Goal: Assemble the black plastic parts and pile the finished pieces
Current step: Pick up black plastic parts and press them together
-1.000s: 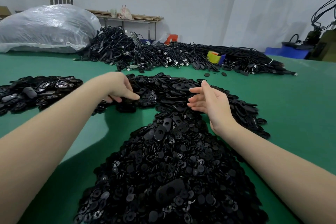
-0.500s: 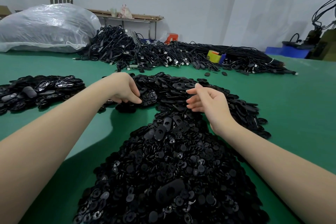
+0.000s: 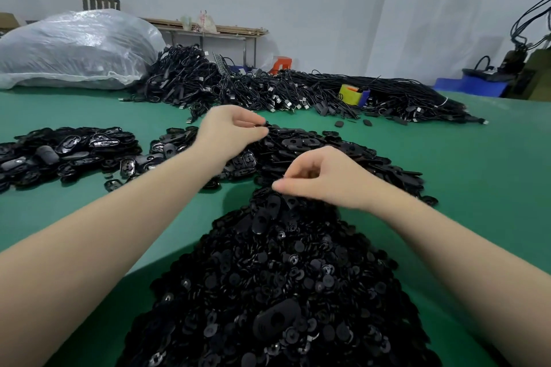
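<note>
A big heap of small round black parts (image 3: 283,292) lies nearest me on the green table (image 3: 477,188). Behind it spreads a heap of flat oval black plates (image 3: 343,152). A third heap of black oval pieces (image 3: 68,149) lies at the left. My left hand (image 3: 229,131) is raised over the far edge of the oval plates, thumb and forefinger pinching a thin black part. My right hand (image 3: 325,179) hovers at the top of the near heap, fingers curled and thumb against forefinger, pinching a small black part; motion blur hides the part itself.
A long tangle of black cables (image 3: 298,89) runs across the back of the table, with a yellow and blue object (image 3: 353,94) on it. A large clear plastic bag (image 3: 74,48) sits back left. Blue bins (image 3: 471,86) and a machine stand far right.
My left hand rose from the oval plates and moved right and farther away, now pinching a part. My right hand pulled back toward me onto the near heap and curled its fingers.
</note>
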`<action>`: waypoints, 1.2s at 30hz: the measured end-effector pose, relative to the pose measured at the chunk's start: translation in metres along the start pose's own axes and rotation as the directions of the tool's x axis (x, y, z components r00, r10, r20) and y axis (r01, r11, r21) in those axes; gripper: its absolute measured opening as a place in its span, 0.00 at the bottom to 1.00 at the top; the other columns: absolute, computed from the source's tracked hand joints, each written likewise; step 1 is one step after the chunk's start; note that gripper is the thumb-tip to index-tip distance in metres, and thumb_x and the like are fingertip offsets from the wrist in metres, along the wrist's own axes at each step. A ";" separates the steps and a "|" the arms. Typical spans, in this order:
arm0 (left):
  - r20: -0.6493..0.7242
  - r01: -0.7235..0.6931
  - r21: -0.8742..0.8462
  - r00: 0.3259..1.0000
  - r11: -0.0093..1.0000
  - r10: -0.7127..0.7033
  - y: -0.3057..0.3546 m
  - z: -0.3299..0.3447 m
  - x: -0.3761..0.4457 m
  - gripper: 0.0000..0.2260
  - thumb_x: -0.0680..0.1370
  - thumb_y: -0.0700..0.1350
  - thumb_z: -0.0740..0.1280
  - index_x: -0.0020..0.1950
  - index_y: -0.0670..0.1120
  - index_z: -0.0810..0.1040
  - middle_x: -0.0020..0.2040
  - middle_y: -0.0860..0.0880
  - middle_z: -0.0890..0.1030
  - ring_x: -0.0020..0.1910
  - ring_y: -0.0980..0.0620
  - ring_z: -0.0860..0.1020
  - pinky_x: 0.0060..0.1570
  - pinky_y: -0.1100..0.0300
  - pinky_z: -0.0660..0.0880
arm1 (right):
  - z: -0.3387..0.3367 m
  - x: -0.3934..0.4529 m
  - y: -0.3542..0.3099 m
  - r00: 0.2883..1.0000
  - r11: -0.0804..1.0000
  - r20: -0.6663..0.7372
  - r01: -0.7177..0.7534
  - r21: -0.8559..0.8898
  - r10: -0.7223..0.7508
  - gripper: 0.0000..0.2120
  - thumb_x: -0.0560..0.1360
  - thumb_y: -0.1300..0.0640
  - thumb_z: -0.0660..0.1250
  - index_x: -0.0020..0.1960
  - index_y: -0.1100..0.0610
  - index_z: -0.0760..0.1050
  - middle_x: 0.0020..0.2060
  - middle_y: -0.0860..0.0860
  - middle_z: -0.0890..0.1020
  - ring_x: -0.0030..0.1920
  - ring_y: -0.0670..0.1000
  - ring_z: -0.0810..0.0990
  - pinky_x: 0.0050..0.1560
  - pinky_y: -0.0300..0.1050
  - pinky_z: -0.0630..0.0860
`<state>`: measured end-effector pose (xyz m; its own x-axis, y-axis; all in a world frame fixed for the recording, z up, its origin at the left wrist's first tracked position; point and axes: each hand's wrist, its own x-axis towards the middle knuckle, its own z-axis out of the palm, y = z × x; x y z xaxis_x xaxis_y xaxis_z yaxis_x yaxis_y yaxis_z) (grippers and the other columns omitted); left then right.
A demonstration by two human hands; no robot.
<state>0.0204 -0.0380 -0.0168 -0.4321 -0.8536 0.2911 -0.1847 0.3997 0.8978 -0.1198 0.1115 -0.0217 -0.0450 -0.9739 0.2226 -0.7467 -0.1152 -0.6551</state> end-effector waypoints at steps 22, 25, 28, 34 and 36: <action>0.307 0.174 -0.543 0.952 0.822 0.002 -0.033 0.038 -0.020 0.12 0.76 0.33 0.69 0.55 0.48 0.83 0.42 0.52 0.86 0.39 0.54 0.85 0.44 0.59 0.83 | -0.013 -0.011 -0.043 0.871 0.978 0.471 -0.049 -0.203 0.142 0.06 0.76 0.48 0.71 0.46 0.48 0.84 0.37 0.43 0.85 0.32 0.41 0.80 0.40 0.36 0.75; 0.296 0.182 -0.556 0.955 0.811 -0.011 -0.032 0.038 -0.020 0.12 0.78 0.35 0.69 0.56 0.49 0.81 0.42 0.52 0.84 0.31 0.56 0.82 0.34 0.64 0.80 | -0.015 -0.006 -0.037 0.940 0.982 0.320 -0.067 -0.176 0.121 0.05 0.76 0.50 0.70 0.43 0.50 0.83 0.36 0.44 0.85 0.30 0.42 0.79 0.34 0.33 0.75; 0.299 0.189 -0.540 0.954 0.820 -0.023 -0.032 0.039 -0.020 0.12 0.78 0.36 0.69 0.58 0.49 0.79 0.43 0.52 0.85 0.33 0.56 0.83 0.32 0.66 0.78 | -0.013 0.003 -0.016 0.992 0.984 0.001 -0.127 -0.124 0.128 0.06 0.75 0.52 0.70 0.39 0.50 0.82 0.33 0.46 0.85 0.28 0.40 0.77 0.32 0.31 0.73; 0.358 0.198 -0.502 0.934 0.842 -0.006 -0.034 0.040 -0.020 0.16 0.76 0.30 0.68 0.58 0.46 0.80 0.48 0.48 0.87 0.47 0.53 0.85 0.43 0.66 0.79 | 0.016 0.001 0.036 0.822 0.985 -0.559 -0.162 -0.058 0.103 0.10 0.73 0.54 0.68 0.34 0.54 0.74 0.28 0.46 0.76 0.29 0.42 0.70 0.33 0.35 0.68; 0.367 0.192 -0.493 0.930 0.849 0.002 -0.034 0.040 -0.020 0.17 0.76 0.28 0.67 0.58 0.47 0.80 0.48 0.49 0.87 0.48 0.54 0.85 0.44 0.65 0.79 | 0.022 0.000 0.043 0.814 0.995 -0.577 -0.097 -0.019 0.068 0.11 0.74 0.55 0.68 0.33 0.52 0.74 0.29 0.42 0.77 0.29 0.41 0.71 0.33 0.31 0.68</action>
<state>0.0002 -0.0215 -0.0665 -0.7267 -0.6701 0.1515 0.1950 0.0103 0.9807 -0.1373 0.1022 -0.0658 -0.4705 -0.6873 0.5534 -0.7512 -0.0170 -0.6599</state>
